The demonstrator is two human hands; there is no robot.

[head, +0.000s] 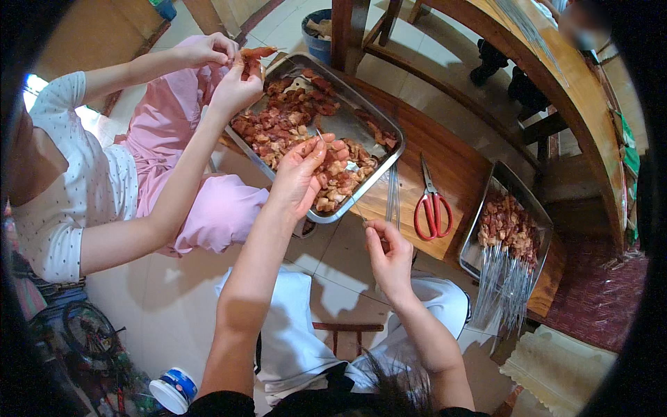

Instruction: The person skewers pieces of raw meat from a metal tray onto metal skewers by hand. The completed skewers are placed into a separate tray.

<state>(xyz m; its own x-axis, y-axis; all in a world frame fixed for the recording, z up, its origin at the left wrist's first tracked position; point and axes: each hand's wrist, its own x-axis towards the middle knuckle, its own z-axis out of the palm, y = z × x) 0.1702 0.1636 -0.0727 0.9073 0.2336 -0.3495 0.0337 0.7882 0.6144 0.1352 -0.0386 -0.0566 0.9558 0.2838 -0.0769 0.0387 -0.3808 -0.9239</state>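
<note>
Over the near edge of a metal tray of marinated meat pieces, my left hand pinches a thin metal skewer between thumb and fingers. The skewer's tip sticks out past the thumb. Whether meat sits on the skewer inside the hand is hidden. Below and to the right, my right hand grips the other end of the skewer. Bare metal skewers lie by the tray's right corner. To their right, red-handled scissors rest on the wooden bench.
At left, another person's hands hold meat on a skewer above the tray's far corner. A smaller metal tray at right holds several loaded skewers, their bare ends overhanging. A bucket and a wooden table stand beyond.
</note>
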